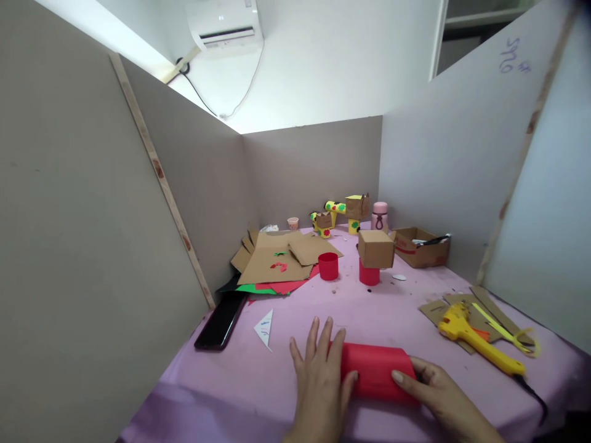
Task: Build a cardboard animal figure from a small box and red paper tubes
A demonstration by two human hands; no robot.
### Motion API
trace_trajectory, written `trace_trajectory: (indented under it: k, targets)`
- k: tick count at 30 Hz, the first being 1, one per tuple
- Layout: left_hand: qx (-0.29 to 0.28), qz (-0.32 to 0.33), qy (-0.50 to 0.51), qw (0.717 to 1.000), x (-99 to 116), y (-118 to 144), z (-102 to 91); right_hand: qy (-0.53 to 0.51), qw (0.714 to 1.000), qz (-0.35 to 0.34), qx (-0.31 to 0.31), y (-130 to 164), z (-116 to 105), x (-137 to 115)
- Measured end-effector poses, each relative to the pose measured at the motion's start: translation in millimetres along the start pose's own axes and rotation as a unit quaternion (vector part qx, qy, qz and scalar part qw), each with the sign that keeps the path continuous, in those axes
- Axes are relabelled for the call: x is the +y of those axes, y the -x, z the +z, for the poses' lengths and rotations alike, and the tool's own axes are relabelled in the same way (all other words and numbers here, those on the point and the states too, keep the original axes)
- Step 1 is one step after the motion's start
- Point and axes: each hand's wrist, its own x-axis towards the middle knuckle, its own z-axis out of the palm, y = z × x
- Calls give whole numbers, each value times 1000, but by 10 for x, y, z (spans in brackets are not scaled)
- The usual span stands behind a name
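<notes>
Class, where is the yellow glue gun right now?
In the head view, the yellow glue gun lies at lower right, partly on cardboard scraps, right of the right hand and the red tube.

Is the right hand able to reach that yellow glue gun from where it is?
Probably yes: just pink tablecloth seems to lie between the right hand and the yellow glue gun. That hand is gripping the red paper roll, though, so it would likely need to let go first.

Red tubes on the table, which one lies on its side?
The long red tube between the left hand and right hand. The two shorter ones stand upright farther back: the uncovered tube and the covered tube under a cardboard box.
</notes>
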Motion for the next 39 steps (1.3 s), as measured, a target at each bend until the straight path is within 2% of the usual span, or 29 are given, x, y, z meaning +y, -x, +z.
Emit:
trace_trajectory:
  k: [6, 10, 15, 20, 23, 25, 26, 28, 29, 31, 33, 35, 36, 38, 39]
  targets:
    - [5, 33, -23, 999, -27, 50, 17, 14, 1000, -27, 4, 35, 26, -17]
    - [-29, 78, -3, 997, -10, -28, -37, 42, 995, -85, -17, 64, 65, -49]
    - [-98, 101, 44, 989, 130, -206, -171, 145, 977, -156, -29, 124, 128, -72]
    - [-100, 107, 73, 987, 94, -241, -249, 185, 965, -182, -34, 156, 102, -86]
    - [-51, 136, 62, 987, -42, -190, -194, 236, 948, -213, -36, 161, 65, -109]
    - [31, 164, 47, 985, -114, -150, -98, 266, 935, -230, -42, 158, 50, -113]
    - [90, 174, 36, 980, -133, -131, -39, 268, 935, -230, -40, 154, 43, -106]
    - [194, 187, 11, 963, -140, -93, 73, 238, 947, -213, -28, 138, 29, -74]
    - [227, 195, 0, 954, -132, -72, 113, 216, 956, -197, -22, 128, 19, -52]
    - [237, 201, -8, 950, -112, -27, 136, 189, 967, -171, -13, 111, -4, -11]
    - [210, 156, 20, 965, -117, 14, 79, 194, 965, -174, -8, 106, -23, 7]
    - [170, 27, 103, 980, -167, 35, -21, 214, 957, -195, -7, 115, -30, -8]
    - [143, -53, 164, 975, -208, 36, -68, 223, 953, -206, -11, 124, -28, -25]
    - [78, -194, 301, 930, -301, 26, -120, 246, 945, -215, -24, 143, -25, -64]
    - [46, -234, 366, 899, -343, 20, -118, 263, 940, -217, -35, 152, -27, -81]
